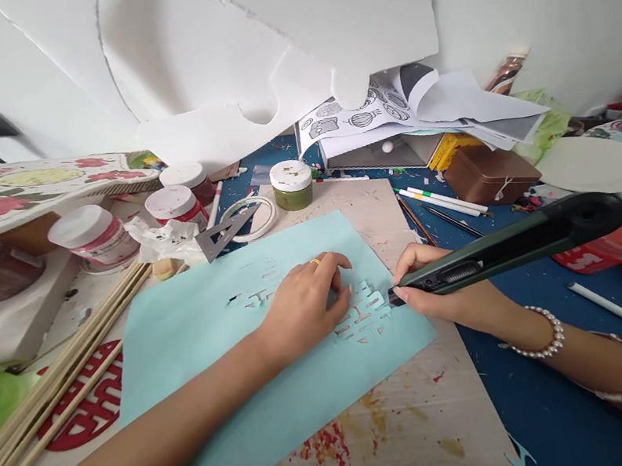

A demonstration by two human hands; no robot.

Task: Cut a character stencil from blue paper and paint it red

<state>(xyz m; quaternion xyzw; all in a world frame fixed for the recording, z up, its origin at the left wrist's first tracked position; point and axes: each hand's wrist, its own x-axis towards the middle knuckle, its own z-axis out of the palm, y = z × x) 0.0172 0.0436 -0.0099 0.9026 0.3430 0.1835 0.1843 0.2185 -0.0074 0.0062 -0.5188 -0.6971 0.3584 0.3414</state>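
Observation:
A sheet of light blue paper [186, 341] lies at a slant on a stained wooden board [405, 440]. Cut-out openings show in two patches of the sheet, partly covered by my left hand [299, 306]. That hand rests on the paper, its fingers bent and apart, with nothing held in it. My right hand [460, 307] grips a dark green utility knife [509, 243] near its front end. The knife's tip is at the right edge of the cut pattern [368, 307], and its long handle points to the right.
Paint jars [292, 186], a tape roll [266, 216] and a set square [228, 235] stand or lie behind the paper. Wooden sticks [70, 361] lie left over a red cut-out [91, 397]. Markers [443, 203] and a brown box [489, 175] are at right.

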